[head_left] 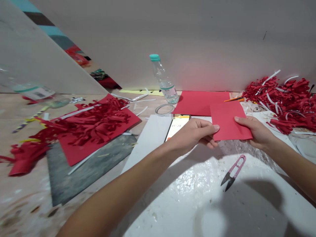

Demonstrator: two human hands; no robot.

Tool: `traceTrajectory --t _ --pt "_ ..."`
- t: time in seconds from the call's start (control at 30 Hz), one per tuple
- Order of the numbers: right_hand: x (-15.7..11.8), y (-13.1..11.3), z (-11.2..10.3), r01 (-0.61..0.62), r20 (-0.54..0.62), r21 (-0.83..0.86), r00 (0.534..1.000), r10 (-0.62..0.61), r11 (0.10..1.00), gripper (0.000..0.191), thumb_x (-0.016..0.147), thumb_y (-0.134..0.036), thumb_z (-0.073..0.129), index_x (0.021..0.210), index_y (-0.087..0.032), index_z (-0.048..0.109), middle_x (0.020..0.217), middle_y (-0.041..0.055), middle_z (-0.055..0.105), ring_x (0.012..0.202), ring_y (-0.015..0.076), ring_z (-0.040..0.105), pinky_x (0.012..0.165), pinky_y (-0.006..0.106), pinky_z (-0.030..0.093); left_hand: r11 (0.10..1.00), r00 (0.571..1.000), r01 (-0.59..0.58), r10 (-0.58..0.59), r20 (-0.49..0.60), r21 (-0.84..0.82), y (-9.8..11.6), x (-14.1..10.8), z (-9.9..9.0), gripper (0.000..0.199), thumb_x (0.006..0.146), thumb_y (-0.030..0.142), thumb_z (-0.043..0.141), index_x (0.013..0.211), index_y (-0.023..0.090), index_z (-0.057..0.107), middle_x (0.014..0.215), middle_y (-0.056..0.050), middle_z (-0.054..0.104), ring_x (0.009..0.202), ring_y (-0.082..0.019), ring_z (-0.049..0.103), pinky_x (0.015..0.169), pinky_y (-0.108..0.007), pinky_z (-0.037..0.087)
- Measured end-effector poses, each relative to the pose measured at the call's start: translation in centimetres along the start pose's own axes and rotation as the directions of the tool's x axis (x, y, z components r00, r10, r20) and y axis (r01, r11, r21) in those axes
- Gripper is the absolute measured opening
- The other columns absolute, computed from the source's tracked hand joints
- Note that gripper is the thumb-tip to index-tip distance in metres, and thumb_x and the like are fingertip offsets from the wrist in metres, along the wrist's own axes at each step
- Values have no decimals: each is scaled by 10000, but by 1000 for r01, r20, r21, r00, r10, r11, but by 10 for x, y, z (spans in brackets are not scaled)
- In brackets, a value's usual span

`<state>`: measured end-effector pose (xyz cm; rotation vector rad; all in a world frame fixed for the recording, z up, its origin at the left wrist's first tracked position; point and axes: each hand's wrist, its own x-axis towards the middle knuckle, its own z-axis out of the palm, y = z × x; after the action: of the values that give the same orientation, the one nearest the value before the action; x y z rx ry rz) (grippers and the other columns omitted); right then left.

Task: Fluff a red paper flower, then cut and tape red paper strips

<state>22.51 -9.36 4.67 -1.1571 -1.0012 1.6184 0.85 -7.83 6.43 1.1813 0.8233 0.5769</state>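
A small red paper sheet (228, 122) is held up between both hands above the white work surface (177, 194). My left hand (201, 131) pinches its left edge between thumb and fingers. At its right side my right hand (255, 130) grips it, thumb on the front and fingers behind. Below the sheet, pink-handled thread snips (233, 172) lie with blades apart. A larger red sheet (195, 102) lies behind, against the wall. The phone (178, 125) rests just beyond my left wrist, its lit screen partly hidden.
A clear bottle with a green cap (168, 85) stands near a roll of tape (164, 109). Fringed red paper (91, 123) lies at left over a grey board (91, 174). More fringed red paper (291, 102) is heaped at right, near an orange cutter (234, 99).
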Motion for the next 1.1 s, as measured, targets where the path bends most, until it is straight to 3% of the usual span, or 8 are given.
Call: traceTrajectory --t 0.13,0.33,0.5,0.6,0.7,0.8,0.9,1.1 --pt "0 1 -2 72 32 -76 997 -70 995 361 705 -523 811 757 -182 705 654 25 701 575 142 616 592 267 529 997 1000 24 -24 -7 72 -11 10 -9 467 664 531 831 593 145 578 540 1 592 535 -132 663 552 -222 529" --pt "5 -3 -22 -24 129 -511 986 105 859 674 741 -783 625 433 -190 534 336 -13 437 313 72 339 372 253 262 972 996 -38 55 -69 233 -5 11 -16 381 749 447 765 579 142 613 535 7 596 508 -85 583 563 -197 496" --pt "0 -18 -28 94 279 -500 959 58 861 442 729 -569 785 642 -167 621 538 -13 601 470 78 495 498 230 376 966 991 -67 93 -92 251 0 9 -21 399 721 472 779 572 154 591 535 31 556 529 -98 599 581 -212 507" --pt "-4 -26 -31 163 317 -572 948 34 804 444 795 -548 737 612 -181 566 500 -34 542 460 75 459 493 232 351 966 989 -69 98 -107 249 0 9 -26 453 678 520 810 573 160 554 531 55 473 551 -114 617 614 -242 539" --pt "-6 -31 -35 226 307 -598 951 -41 769 511 868 -577 639 560 -198 490 466 -50 457 441 68 395 472 234 310 967 977 -93 134 -165 238 1 9 -33 512 659 526 830 555 172 475 532 76 370 527 -103 590 626 -258 556" --pt "-6 -32 -35 252 251 -573 960 -125 780 466 868 -588 628 622 -198 559 538 -34 516 477 76 426 482 237 334 969 965 -111 158 -209 221 0 10 -38 538 683 512 821 552 179 419 548 85 327 491 -71 530 636 -264 565" --pt "-7 -27 -26 209 257 -587 964 -65 782 420 819 -588 676 694 -189 647 563 -22 563 468 78 436 461 239 323 965 969 -97 147 -198 244 0 10 -33 517 684 520 809 559 176 445 558 83 324 491 -68 513 644 -277 572" --pt "-8 -20 -16 106 271 -576 960 67 811 448 773 -578 721 612 -165 649 475 -31 526 413 62 386 432 232 260 950 973 -100 155 -171 295 4 7 -30 501 682 523 800 558 170 468 559 79 318 544 -109 610 623 -258 556"
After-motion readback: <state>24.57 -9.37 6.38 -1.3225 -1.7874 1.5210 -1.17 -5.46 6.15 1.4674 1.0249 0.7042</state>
